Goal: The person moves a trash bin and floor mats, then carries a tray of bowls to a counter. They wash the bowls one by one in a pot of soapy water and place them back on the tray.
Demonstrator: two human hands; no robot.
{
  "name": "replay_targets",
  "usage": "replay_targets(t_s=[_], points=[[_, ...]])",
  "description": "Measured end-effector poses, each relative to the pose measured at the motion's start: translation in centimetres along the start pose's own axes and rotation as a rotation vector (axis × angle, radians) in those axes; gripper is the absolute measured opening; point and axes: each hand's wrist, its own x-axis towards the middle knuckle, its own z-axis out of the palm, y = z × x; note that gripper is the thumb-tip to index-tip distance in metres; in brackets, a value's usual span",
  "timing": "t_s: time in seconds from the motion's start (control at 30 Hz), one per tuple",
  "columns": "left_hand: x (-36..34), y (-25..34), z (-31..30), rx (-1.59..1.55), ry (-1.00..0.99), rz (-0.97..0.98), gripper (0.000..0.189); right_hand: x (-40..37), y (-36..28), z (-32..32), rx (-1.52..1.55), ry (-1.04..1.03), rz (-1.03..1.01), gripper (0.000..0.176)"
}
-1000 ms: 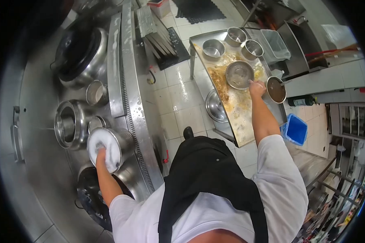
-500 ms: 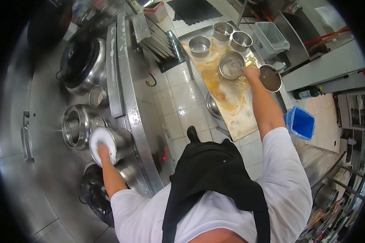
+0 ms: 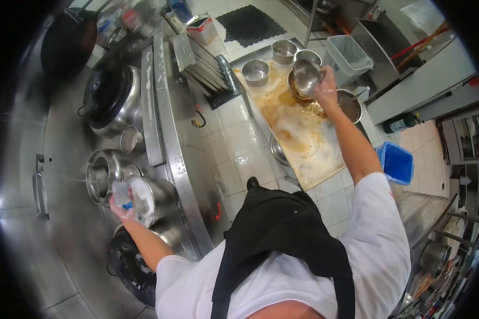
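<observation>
Two bare hands are spread wide apart. The right hand [image 3: 327, 87] is clamped on the edge of a metal pan [image 3: 306, 77], tipped above the far part of the tabletop [image 3: 322, 162]. Below and partly hidden by it is a bowl [image 3: 294, 91]; whether they touch, I cannot tell. Three small pots, left pot [image 3: 255, 73], far pot [image 3: 284, 52] and near pot [image 3: 309, 55], stand around the pan's far side, and a brown-filled pot [image 3: 350, 108] sits beside the right wrist.

The left hand [image 3: 123, 210] has its fingers curled round a pale thing [image 3: 121, 192] with some blue at it, just beside the suds [image 3: 144, 195] in a big pot [image 3: 165, 199]. What the pale thing is, I cannot make out.

Brown, foamy wet covers much of the tabletop, so a pot could slide if nudged. Wet fingers on one edge could let the pan turn or drop onto the bowl. A swing of the right forearm could knock the brown-filled pot and spill it. Liquid running off the edge could make the tiled floor [image 3: 243, 139] slippery.
</observation>
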Motion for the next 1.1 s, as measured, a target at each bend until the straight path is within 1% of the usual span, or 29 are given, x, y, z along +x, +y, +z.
replay_targets(t_s=[0.03, 0.07, 0.1, 0.13, 0.17, 0.2, 0.23, 0.27, 0.3, 0.33, 0.37, 0.4, 0.43, 0.47, 0.5, 0.53, 0.57, 0.6, 0.67, 0.7, 0.73, 0.8, 0.83, 0.9, 0.93, 1.0, 1.03, 1.07, 1.1], points=[[-1.7, -1.2, 8.2, 0.012, -0.005, 0.027, 0.053, -0.1, -0.9, 0.0, 0.266, -0.041, 0.394, 0.034], [-1.9, -2.4, 13.9, 0.085, -0.025, 0.059, 0.055, -0.2, -1.6, 0.2, 0.533, -0.095, 0.786, 0.035], [-2.8, -3.6, 19.6, 0.152, -0.195, -0.041, 0.056, -1.2, -0.9, 1.8, 0.937, -0.173, 0.999, 0.038], [-2.3, -5.3, 23.9, 0.228, -0.282, -0.055, 0.055, -2.0, 0.0, 3.7, 1.347, -0.257, 1.199, 0.041], [-2.4, -7.1, 28.4, 0.264, -0.441, -0.111, 0.054, -1.9, -0.3, 4.1, 1.351, -0.269, 1.183, 0.041], [-1.3, -9.4, 31.3, 0.386, -0.426, -0.093, 0.053, -1.9, -1.0, 4.3, 1.183, -0.316, 1.08, 0.041], [-1.1, -11.7, 35.7, 0.493, -0.605, -0.207, 0.053, -2.3, -1.8, 4.4, 1.013, -0.354, 0.979, 0.04], [0.9, -14.8, 38.3, 0.614, -0.793, -0.299, 0.048, -2.6, -2.5, 4.4, 0.844, -0.378, 0.879, 0.04], [0.1, -17.6, 42.0, 0.84, -0.711, -0.248, 0.044, -2.9, -3.1, 4.1, 0.674, -0.39, 0.781, 0.04], [1.4, -21.1, 43.9, 0.88, -0.866, -0.194, 0.04, -3.1, -3.3, 3.6, 0.5, -0.395, 0.685, 0.039], [3.3, -25.2, 45.8, 0.995, -1.002, -0.023, 0.038, -3.3, -3.3, 3.0, 0.495, -0.376, 0.687, 0.039], [4.4, -28.6, 47.9, 1.101, -1.133, 0.162, 0.036, -3.2, -3.3, 2.5, 0.434, -0.281, 0.311, 0.042], [4.3, -30.9, 50.2, 1.253, -1.158, 0.327, 0.037, -3.1, -3.3, 1.9, 0.356, -0.182, -0.062, 0.045], [3.9, -32.6, 52.3, 1.398, -1.173, 0.501, 0.039, -3.0, -3.6, 0.8, 0.341, -0.166, -0.062, 0.045], [3.4, -33.8, 54.2, 1.39, -1.191, 0.515, 0.039, -2.9, -4.3, -0.6, 0.124, -0.25, -0.18, 0.042], [2.8, -35.0, 55.8, 1.503, -1.126, 0.74, 0.039, -3.1, -4.4, -1.7, -0.095, -0.336, -0.289, 0.04], [2.4, -35.9, 57.0, 1.604, -1.043, 0.964, 0.04, -3.4, -4.2, -2.3, -0.244, -0.215, -0.432, 0.042], [2.1, -36.6, 58.0, 1.597, -1.059, 0.965, 0.04, -3.5, -3.7, -2.8, -0.253, -0.213, -0.421, 0.042], [2.1, -37.5, 59.8, 1.659, -1.072, 1.142, 0.035, -3.4, -2.7, -3.4, -0.234, -0.245, -0.553, 0.043], [2.0, -37.7, 60.2, 1.6, -1.079, 1.268, 0.031, -3.1, -2.6, -4.2, -0.182, -0.228, -0.59, 0.044], [2.1, -37.8, 60.6, 1.596, -1.082, 1.268, 0.031, -2.9, -2.6, -5.0, -0.185, -0.228, -0.589, 0.044], [1.8, -37.5, 61.5, 1.569, -1.102, 1.375, 0.027, -2.4, -2.7, -6.2, -0.124, -0.214, -0.652, 0.042], [1.5, -37.2, 62.1, 1.569, -1.092, 1.375, 0.027, -2.2, -2.2, -6.1, -0.122, -0.217, -0.659, 0.042], [1.4, -37.0, 63.0, 1.748, -1.083, 1.311, 0.023, -1.6, -1.4, -5.7, -0.132, -0.205, -0.651, 0.041], [1.7, -37.1, 62.9, 1.752, -1.071, 1.305, 0.023, -1.2, -1.1, -5.6, -0.126, -0.21, -0.66, 0.041], [2.5, -37.4, 62.4, 1.432, -1.092, 1.297, 0.025, -0.9, -1.1, -5.3, -0.116, -0.141, -0.521, 0.039], [1.3, -35.8, 62.0, 1.438, -1.085, 1.288, 0.025, -0.5, -1.7, -6.0, -0.017, -0.12, -0.422, 0.04], [0.4, -34.0, 61.6, 1.385, -1.103, 1.162, 0.023, -0.4, -1.7, -6.0, -0.012, -0.13, -0.421, 0.04], [-0.1, -32.6, 60.7, 1.331, -1.12, 1.03, 0.022, -0.3, -1.1, -5.8, -0.038, -0.2, -0.243, 0.043]])
